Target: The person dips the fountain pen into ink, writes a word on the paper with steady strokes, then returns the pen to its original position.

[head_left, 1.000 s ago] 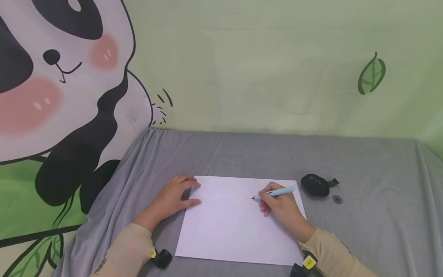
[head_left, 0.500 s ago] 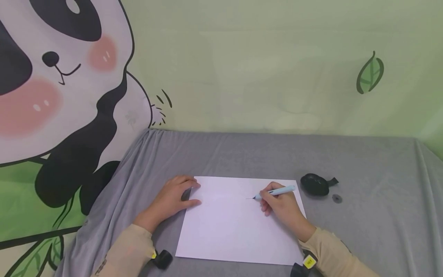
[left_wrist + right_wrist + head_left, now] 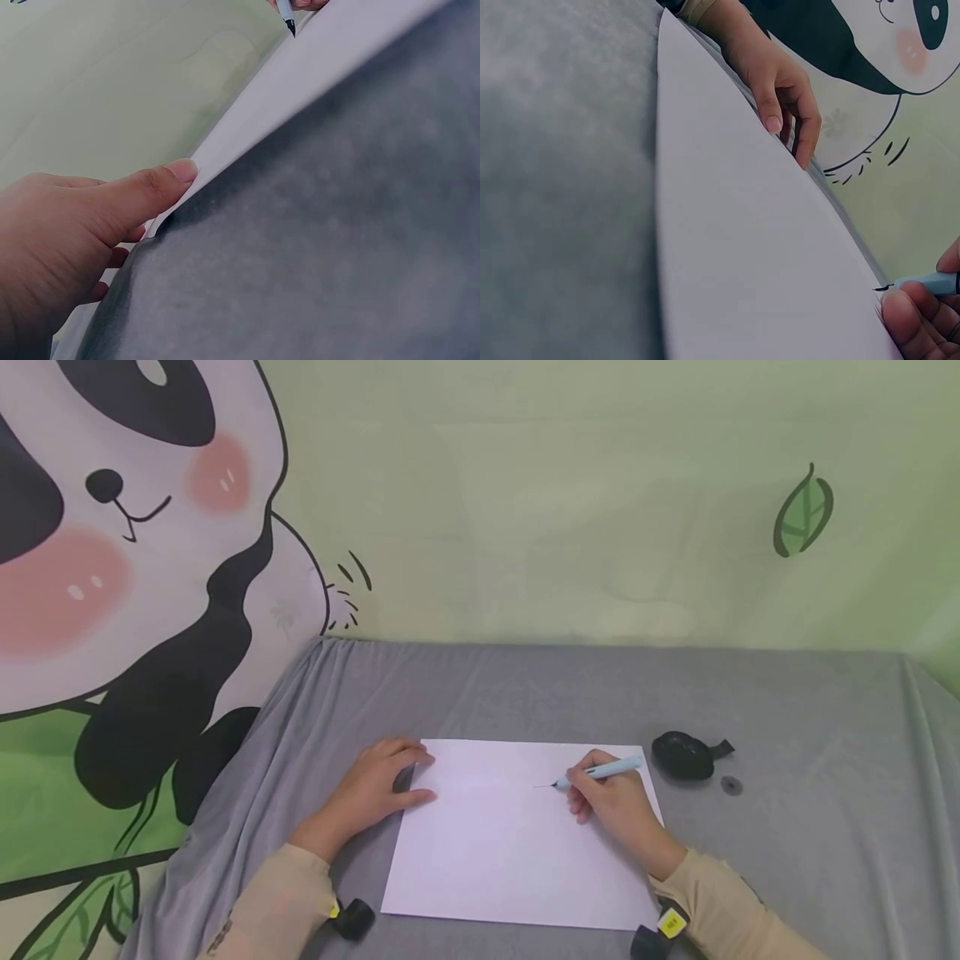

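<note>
A white sheet of paper (image 3: 480,852) lies on the grey cloth. My right hand (image 3: 617,802) pinches a light blue pen (image 3: 611,768) over the right part of the sheet, its dark tip at the end of a short thin line (image 3: 543,787). In the right wrist view the pen (image 3: 934,283) shows between thumb and fingers, the dark tip close to the paper (image 3: 742,247). My left hand (image 3: 371,789) rests at the sheet's left edge, thumb and fingertips spread on the paper. Its thumb (image 3: 161,187) lies along the paper's edge in the left wrist view.
Right of the sheet lies a black rounded object (image 3: 682,756) with a short tab, and beside it a small grey disc (image 3: 731,786). Grey cloth (image 3: 795,718) covers the table. Behind rises a green backdrop (image 3: 525,527) printed with a panda (image 3: 217,585).
My right hand and the pen have shifted slightly to the right, and the thin line has grown a little longer. The left hand has stayed in place. The head view has tilted slightly.
</note>
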The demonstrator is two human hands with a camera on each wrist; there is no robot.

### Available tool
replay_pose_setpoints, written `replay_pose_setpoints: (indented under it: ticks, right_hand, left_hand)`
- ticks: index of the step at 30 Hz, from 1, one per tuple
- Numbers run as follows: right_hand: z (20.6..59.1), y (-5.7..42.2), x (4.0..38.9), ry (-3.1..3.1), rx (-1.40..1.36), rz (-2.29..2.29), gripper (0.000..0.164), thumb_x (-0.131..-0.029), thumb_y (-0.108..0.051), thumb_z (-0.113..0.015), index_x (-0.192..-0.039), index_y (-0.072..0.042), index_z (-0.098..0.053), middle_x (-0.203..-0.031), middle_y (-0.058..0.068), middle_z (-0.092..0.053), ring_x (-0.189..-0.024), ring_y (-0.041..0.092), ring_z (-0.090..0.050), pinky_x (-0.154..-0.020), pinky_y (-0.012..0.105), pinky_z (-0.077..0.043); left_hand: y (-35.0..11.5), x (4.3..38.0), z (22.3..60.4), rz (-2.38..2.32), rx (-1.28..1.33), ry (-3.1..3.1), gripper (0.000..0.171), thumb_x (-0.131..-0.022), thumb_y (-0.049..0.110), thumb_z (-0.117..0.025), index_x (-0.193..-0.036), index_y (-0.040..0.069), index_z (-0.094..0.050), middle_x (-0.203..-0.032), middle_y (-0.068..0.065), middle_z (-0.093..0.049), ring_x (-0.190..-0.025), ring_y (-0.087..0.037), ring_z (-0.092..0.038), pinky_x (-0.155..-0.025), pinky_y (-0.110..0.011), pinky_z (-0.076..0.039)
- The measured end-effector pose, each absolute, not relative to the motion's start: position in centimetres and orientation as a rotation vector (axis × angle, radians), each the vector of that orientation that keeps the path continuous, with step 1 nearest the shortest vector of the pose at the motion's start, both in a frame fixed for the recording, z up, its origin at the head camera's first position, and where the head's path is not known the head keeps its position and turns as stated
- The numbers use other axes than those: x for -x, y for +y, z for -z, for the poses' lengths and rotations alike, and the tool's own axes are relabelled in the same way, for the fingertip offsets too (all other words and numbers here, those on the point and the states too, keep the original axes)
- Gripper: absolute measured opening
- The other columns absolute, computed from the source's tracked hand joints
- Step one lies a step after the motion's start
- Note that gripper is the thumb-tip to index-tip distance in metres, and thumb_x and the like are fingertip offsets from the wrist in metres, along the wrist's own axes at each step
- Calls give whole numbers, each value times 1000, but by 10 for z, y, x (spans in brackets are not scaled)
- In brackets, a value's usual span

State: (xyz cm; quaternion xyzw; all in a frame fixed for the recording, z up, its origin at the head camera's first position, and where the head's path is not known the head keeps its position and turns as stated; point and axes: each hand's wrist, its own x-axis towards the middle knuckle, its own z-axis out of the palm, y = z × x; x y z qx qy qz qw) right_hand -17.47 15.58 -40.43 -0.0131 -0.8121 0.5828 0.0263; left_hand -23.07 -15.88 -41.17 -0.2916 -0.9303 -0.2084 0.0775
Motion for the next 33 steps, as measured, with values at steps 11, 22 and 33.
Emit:
replay_pose_setpoints:
  ticks: [11,22,33]
  right_hand:
    - [406,157,176,-2513,79,-1799,15,-93,-9,-59,-87,4,-57,-66,7,-62,-50,11,-58,-51,21,-52]
    - [403,158,174,-2496,130,-1801,15,-93,-9,-58,-87,5,-57,-66,7,-61,-50,10,-58,-51,21,-52]
    - [407,160,176,-2506,183,-1774,16,-93,-10,-58,-87,4,-58,-66,7,-62,-50,11,-58,-51,21,-52]
  left_hand:
    - [-159,231,412,618,878,-2784,48,-77,35,-80,-116,11,-67,-122,-10,-62,-118,-30,-55,-101,-49,-43]
    - [-160,232,413,617,877,-2781,48,-76,35,-80,-116,11,-67,-122,-10,-62,-118,-31,-55,-100,-51,-43]
    - [-159,232,413,615,881,-2786,48,-76,34,-80,-116,11,-67,-122,-10,-62,-118,-31,-55,-100,-50,-43]
